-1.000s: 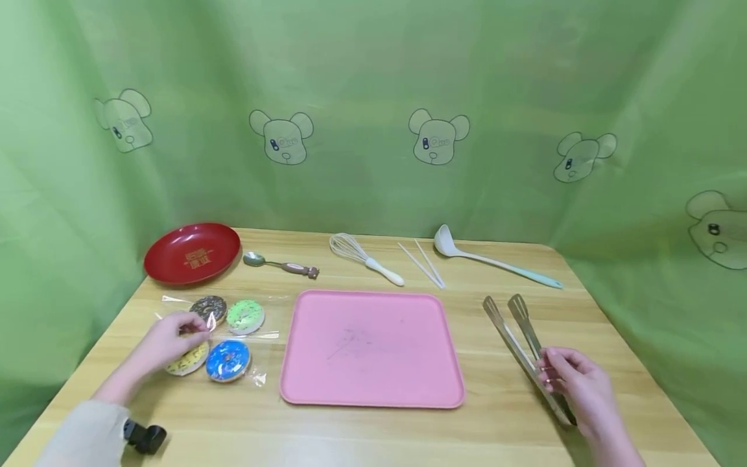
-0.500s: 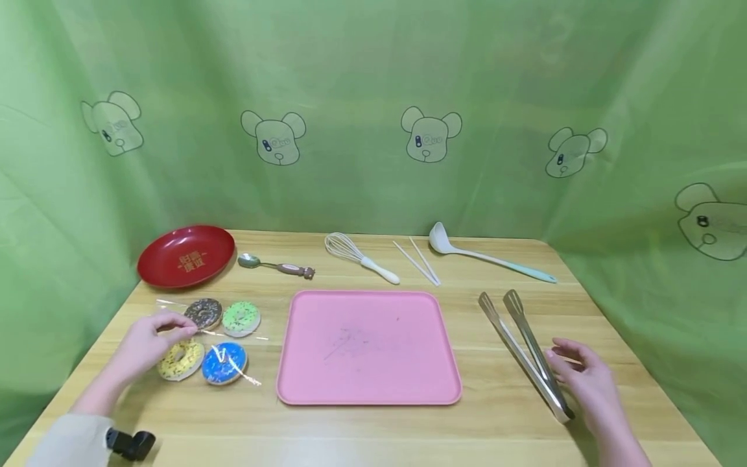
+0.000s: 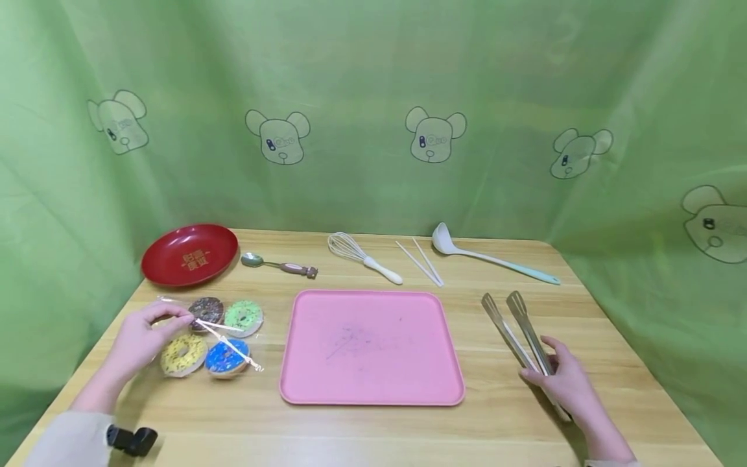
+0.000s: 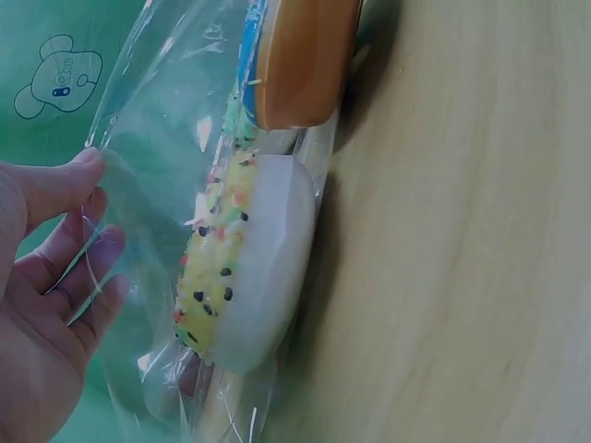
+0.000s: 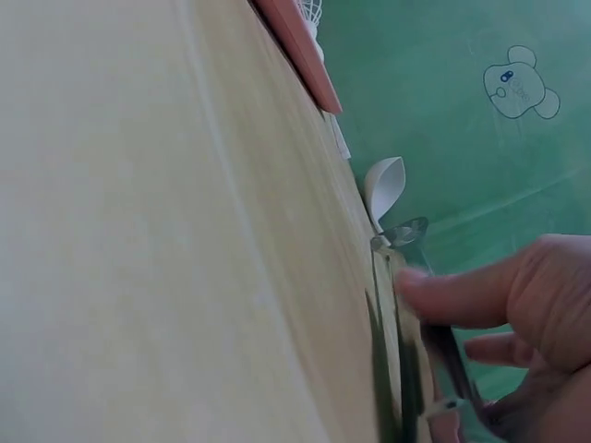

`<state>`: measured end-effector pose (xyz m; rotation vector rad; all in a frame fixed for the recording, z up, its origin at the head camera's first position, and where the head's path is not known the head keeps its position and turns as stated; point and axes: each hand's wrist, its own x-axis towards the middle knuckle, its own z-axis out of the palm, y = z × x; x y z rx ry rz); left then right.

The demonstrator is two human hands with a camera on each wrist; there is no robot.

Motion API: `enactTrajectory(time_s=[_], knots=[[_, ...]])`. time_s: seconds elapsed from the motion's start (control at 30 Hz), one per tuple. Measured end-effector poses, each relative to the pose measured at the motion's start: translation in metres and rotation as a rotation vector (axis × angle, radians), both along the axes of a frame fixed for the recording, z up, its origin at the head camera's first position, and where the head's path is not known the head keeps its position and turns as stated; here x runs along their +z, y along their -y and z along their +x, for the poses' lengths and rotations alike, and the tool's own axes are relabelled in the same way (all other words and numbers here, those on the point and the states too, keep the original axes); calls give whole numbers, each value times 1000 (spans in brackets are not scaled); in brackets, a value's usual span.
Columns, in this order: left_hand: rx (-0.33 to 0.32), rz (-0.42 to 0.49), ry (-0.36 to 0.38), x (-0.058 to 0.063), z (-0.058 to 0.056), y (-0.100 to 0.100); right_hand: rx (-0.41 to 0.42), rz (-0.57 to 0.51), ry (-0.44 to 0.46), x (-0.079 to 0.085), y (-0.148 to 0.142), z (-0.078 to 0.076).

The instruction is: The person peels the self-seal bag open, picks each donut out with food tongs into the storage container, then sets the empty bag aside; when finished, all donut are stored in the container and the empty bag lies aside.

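Observation:
My left hand (image 3: 140, 337) pinches the edge of a clear plastic bag (image 4: 138, 221) between thumb and fingertips, lifting the film above several toy donuts. In the head view these are a yellow donut (image 3: 183, 355), a blue donut (image 3: 226, 359), a chocolate donut (image 3: 207, 312) and a green donut (image 3: 244, 317). From the left wrist, the yellow one stands out inside the film. On the right, my right hand (image 3: 563, 383) straddles the metal tongs (image 3: 519, 337), thumb on one arm and fingers on the other. The tongs' two slotted ends are spread apart and point away from me.
A pink tray (image 3: 373, 395) lies mid-table between the hands. Along the back are a red plate (image 3: 169, 256), a spoon (image 3: 280, 264), a whisk (image 3: 362, 256), two white sticks (image 3: 426, 266) and a ladle (image 3: 496, 259). Green curtains (image 3: 373, 181) enclose the table.
The left hand has drawn the bag's film up off the donuts. My right hand went from beside the tongs to gripping around their arms.

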<state>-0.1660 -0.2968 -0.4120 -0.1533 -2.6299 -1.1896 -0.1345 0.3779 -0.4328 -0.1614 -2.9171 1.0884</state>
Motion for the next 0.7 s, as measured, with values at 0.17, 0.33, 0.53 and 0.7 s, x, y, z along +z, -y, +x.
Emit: enactTrajectory(time_s=[0.17, 0.33, 0.53, 0.7], knots=[[-1, -5, -19, -1, 2, 1, 29, 28, 8, -3, 0, -5], [2, 1, -5, -2, 2, 2, 7, 46, -14, -5, 0, -6], [-5, 22, -17, 0, 2, 2, -17, 24, -69, -5, -4, -6], [-10, 41, -44, 0, 3, 4, -20, -1, -126, 0, 2, -10]])
